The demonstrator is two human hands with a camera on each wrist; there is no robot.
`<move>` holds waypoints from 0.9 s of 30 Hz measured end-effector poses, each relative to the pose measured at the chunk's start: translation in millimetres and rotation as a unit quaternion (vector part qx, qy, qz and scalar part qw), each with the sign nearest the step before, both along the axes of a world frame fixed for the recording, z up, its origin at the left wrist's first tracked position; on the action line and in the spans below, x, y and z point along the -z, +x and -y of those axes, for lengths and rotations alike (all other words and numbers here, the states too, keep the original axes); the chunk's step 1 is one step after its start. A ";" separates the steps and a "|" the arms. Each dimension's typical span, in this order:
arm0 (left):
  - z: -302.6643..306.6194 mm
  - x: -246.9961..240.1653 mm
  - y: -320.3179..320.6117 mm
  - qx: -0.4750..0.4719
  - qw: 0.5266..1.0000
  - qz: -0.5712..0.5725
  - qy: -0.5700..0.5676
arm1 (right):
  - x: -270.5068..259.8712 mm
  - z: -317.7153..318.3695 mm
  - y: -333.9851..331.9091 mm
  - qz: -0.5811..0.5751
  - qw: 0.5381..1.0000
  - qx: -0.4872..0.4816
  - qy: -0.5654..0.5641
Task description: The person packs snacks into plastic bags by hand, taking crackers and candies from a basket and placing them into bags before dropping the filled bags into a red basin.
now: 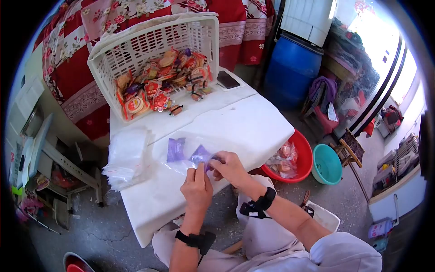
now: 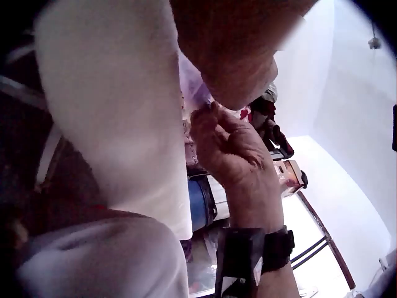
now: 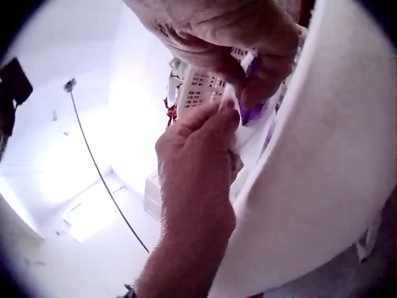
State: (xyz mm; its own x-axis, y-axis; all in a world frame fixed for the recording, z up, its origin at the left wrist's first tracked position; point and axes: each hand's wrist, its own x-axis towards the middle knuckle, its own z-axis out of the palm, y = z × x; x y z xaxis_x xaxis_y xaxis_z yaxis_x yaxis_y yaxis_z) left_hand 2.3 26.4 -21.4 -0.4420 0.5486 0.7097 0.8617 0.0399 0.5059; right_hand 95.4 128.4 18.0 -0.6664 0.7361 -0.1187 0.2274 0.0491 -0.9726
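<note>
A clear plastic bag (image 1: 171,168) lies on the white table (image 1: 226,119), with two purple packets (image 1: 175,150) showing in it. My left hand (image 1: 198,188) pinches the bag's near edge between thumb and fingers. Close beside it, my right hand (image 1: 229,168) pinches the same edge, fingers curled. In the right wrist view, a purple packet (image 3: 249,115) shows between the two hands. The left wrist view has the purple-tinted bag (image 2: 194,84) partly hidden behind my left hand. To the left is a stack of clear bags (image 1: 128,156).
A white slatted basket (image 1: 105,68) on its side holds several wrapped snacks (image 1: 167,75), some spilling onto the table. A phone (image 1: 228,79) lies by it. On the floor to the right stand a red basin (image 1: 309,156) and a green basin (image 1: 327,164); a blue barrel (image 1: 292,70) stands behind.
</note>
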 end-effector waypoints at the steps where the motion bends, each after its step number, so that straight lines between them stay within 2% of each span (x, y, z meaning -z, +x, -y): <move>1: -0.6 0.4 0.5 -0.001 1.000 0.000 0.001 | 11.0 1.6 -5.8 -0.064 0.995 0.032 -0.069; 2: -1.4 1.0 1.1 0.006 1.000 -0.005 0.006 | 24.0 2.5 -10.6 -0.127 0.980 0.062 -0.137; 3: -1.5 1.2 1.1 0.013 1.000 -0.009 0.011 | 29.0 6.6 -15.3 -0.106 0.991 0.069 -0.039; 4: -0.8 1.2 0.6 0.011 1.000 -0.010 0.011 | 32.4 7.5 -14.7 -0.107 0.991 0.068 -0.038; 6: 1.1 2.0 0.7 0.014 1.000 0.004 -0.005 | 30.6 11.9 -12.2 -0.035 0.996 0.013 -0.078; 10: 7.2 0.2 -1.8 0.029 0.999 0.014 0.003 | 28.7 11.0 -16.5 -0.050 0.993 0.026 -0.100; 14: 11.3 1.5 -4.9 0.003 0.999 0.032 -0.011 | 27.3 16.6 -18.7 -0.082 0.989 0.054 -0.114; 17: 12.2 2.1 -6.3 -0.001 1.000 0.025 -0.009 | 27.0 22.3 -20.9 -0.082 0.991 0.082 -0.062; 19: 13.5 2.5 -8.0 -0.001 1.000 0.014 -0.001 | 28.7 27.3 -20.6 -0.063 0.997 0.030 0.016; 20: 14.1 2.8 -8.8 0.004 1.000 0.016 0.000 | 30.8 28.5 -22.1 -0.064 0.997 0.029 0.018; 22: 14.1 2.9 -10.2 0.007 1.000 0.017 0.004 | 31.7 29.6 -27.4 -0.110 0.990 0.062 0.061; 23: 14.3 3.5 -10.0 0.024 0.999 0.020 0.020 | 31.7 26.7 -28.3 -0.111 0.990 0.061 0.062; 25: 15.7 2.8 -10.1 0.042 0.998 0.022 0.035 | 24.3 21.8 -29.7 -0.058 0.998 0.024 -0.006; 27: 17.6 -0.2 -9.4 0.041 0.998 0.028 0.030 | 23.3 26.0 -34.1 -0.090 0.994 0.026 -0.048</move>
